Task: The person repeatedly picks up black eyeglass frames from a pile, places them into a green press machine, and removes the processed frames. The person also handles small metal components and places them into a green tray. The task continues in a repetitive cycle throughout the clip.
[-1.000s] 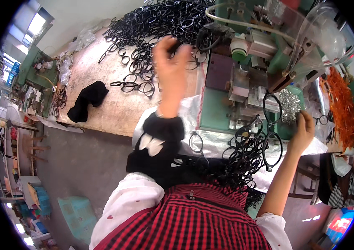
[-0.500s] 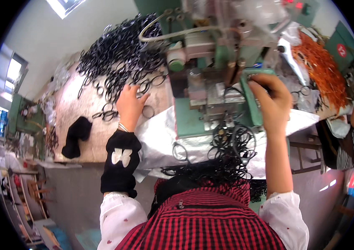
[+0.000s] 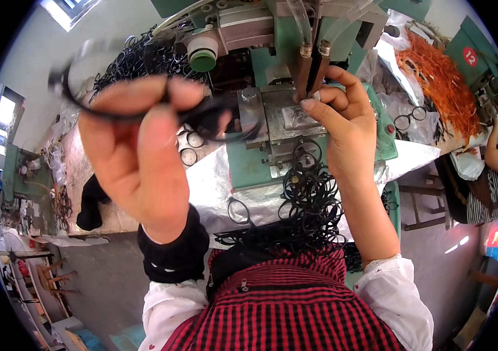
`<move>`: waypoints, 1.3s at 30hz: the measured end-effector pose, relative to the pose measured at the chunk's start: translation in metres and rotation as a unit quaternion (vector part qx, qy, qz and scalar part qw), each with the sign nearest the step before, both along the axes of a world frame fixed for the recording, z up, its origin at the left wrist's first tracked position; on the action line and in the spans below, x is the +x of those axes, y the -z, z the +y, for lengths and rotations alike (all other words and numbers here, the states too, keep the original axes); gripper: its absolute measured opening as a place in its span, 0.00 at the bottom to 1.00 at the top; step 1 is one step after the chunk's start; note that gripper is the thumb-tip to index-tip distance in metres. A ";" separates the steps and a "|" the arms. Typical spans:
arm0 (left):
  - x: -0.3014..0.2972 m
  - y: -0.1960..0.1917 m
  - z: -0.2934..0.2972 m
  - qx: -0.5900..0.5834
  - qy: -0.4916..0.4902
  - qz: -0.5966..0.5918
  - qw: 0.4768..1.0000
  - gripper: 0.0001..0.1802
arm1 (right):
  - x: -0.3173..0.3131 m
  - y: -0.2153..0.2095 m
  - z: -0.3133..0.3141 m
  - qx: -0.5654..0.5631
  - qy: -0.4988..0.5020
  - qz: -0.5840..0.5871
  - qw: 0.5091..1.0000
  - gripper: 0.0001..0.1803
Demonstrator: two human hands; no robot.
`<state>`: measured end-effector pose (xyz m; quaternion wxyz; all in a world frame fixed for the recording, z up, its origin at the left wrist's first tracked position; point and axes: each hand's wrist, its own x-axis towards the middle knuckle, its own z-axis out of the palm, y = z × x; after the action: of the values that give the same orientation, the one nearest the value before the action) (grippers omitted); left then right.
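My left hand (image 3: 140, 152) is raised close to the camera and pinches a black eyeglass frame (image 3: 214, 114), which looks blurred. My right hand (image 3: 342, 126) reaches to the green machine (image 3: 278, 64); its fingertips touch a small part at the metal fixture (image 3: 295, 117) under the vertical rods. A heap of black eyeglass frames (image 3: 310, 205) hangs over the machine's front edge onto my lap. More black frames (image 3: 137, 58) are piled on the bench behind my left hand.
Silver foil sheeting (image 3: 214, 187) covers the bench front. A pile of orange frames (image 3: 436, 82) lies at the right, with another person (image 3: 489, 169) in a striped top beyond it. A black cloth (image 3: 88, 205) lies at the bench's left end.
My left hand has lifted from the pile of frames toward the camera with one black frame. My right hand has stayed at the machine's fixture.
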<state>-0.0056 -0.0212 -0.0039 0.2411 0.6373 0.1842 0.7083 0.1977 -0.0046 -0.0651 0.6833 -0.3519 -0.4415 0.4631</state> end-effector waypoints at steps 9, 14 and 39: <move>0.015 0.019 0.023 0.124 -0.027 0.116 0.985 0.10 | 0.017 -0.018 -0.024 0.023 -0.042 -0.149 0.988 0.29; 0.039 0.050 0.014 0.312 -0.062 0.335 0.887 0.12 | 0.091 0.046 0.005 -0.054 0.227 -0.647 0.726 0.14; -0.035 0.104 0.009 -0.135 -0.309 0.237 0.911 0.40 | 0.115 0.078 0.003 -0.053 0.214 -0.413 0.884 0.07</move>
<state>-0.0408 -0.0125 -0.1081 0.0434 0.6594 0.5174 0.5437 0.3127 -0.0014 -0.1428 0.5019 -0.6328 -0.5723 0.1415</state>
